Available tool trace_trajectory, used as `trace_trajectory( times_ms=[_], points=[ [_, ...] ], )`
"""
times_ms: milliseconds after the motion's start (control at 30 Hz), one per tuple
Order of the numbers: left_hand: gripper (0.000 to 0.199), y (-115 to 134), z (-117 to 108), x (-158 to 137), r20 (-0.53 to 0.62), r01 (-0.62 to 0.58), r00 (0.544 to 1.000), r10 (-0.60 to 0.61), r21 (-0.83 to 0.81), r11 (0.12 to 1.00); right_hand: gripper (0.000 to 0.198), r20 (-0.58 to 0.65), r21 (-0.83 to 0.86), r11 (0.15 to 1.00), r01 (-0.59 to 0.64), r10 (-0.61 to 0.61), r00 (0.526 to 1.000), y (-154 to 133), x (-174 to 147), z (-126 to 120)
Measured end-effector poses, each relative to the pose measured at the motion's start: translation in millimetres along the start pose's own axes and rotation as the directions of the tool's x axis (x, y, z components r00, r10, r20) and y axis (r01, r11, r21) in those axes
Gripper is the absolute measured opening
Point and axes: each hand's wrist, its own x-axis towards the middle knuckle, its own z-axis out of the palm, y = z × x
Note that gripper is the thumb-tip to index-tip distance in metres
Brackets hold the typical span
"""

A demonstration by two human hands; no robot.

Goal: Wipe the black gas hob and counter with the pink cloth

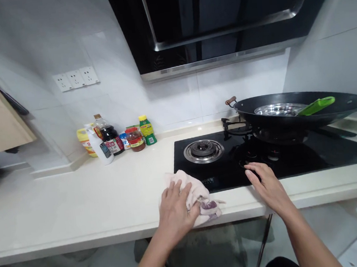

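A bunched pale pink cloth (195,191) with a purple patch lies on the counter by the stove's front left corner. My left hand (176,208) presses down on it, the fingers spread over the folds and the thumb along its near side. My right hand (269,187) is open and holds nothing, close to the front edge of the black glass gas stove (224,179). Its thumb and forefinger are apart, near the stove's knobs. I cannot tell whether the fingertips touch the glass.
A large black wok (317,117) with a green-handled strainer (317,105) sits on the right burner. The left burner (203,151) is bare. Bottles and jars, among them a white spray bottle (101,148), stand against the wall. A black range hood (217,19) hangs above.
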Motion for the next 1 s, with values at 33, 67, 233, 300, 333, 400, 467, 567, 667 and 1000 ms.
trace_trajectory(
  times_ms=[33, 67, 233, 300, 333, 400, 467, 567, 667, 1000],
  points=[
    [0.054, 8.1, 2.0, -1.5, -0.021, -0.027, 0.999, 0.027, -0.004, 1.000, 0.044, 0.001, -0.003, 1.000, 0.006, -0.006, 1.000, 0.7, 0.1, 0.7],
    [0.055, 17.3, 4.3, -3.7, -0.038, -0.056, 0.998, 0.055, -0.017, 0.998, 0.043, 0.001, -0.006, 1.000, 0.011, -0.011, 1.000, 1.3, 0.3, 1.3],
    [0.069, 76.7, 23.3, -12.0, -0.075, -0.271, 0.962, 0.263, -0.138, 0.953, 0.039, -0.014, 0.081, 0.997, -0.020, 0.021, 1.000, -3.4, -0.3, -3.6],
    [0.073, 100.4, 33.0, -8.0, -0.067, -0.337, 0.941, 0.331, -0.151, 0.929, 0.036, -0.034, 0.179, 0.983, -0.040, 0.047, 0.998, -13.0, -5.8, -10.6],
    [0.075, 110.8, 37.9, -4.3, -0.064, -0.364, 0.931, 0.359, -0.151, 0.919, 0.035, -0.039, 0.221, 0.974, -0.040, 0.050, 0.998, -19.6, -10.6, -14.4],
    [0.079, 127.7, 47.1, 4.3, -0.074, -0.410, 0.912, 0.403, -0.150, 0.900, 0.031, -0.015, 0.269, 0.963, -0.012, 0.017, 1.000, -34.5, -24.0, -20.1],
    [0.079, 137.6, 52.6, 11.2, -0.106, -0.434, 0.901, 0.421, -0.184, 0.882, 0.030, 0.082, 0.261, 0.965, 0.031, -0.055, 0.995, -47.8, -40.3, -20.2],
    [0.074, 135.3, 46.1, 12.7, -0.122, -0.398, 0.917, 0.380, -0.339, 0.852, 0.035, 0.173, 0.149, 0.982, 0.114, -0.139, 0.975, -57.0, -62.9, -9.1],
    [0.076, 109.7, 22.1, 2.5, -0.046, -0.329, 0.931, 0.363, -0.537, 0.776, 0.046, 0.156, -0.012, 0.968, 0.250, -0.245, 0.957, -54.1, -76.2, 6.3],
    [0.027, -35.5, -2.1, -34.3, -0.340, -0.111, 0.940, -0.007, -0.325, 0.939, 0.098, 0.351, -0.434, 0.816, 0.383, -0.239, 0.906, -89.3, -79.8, 58.0]
  ],
)
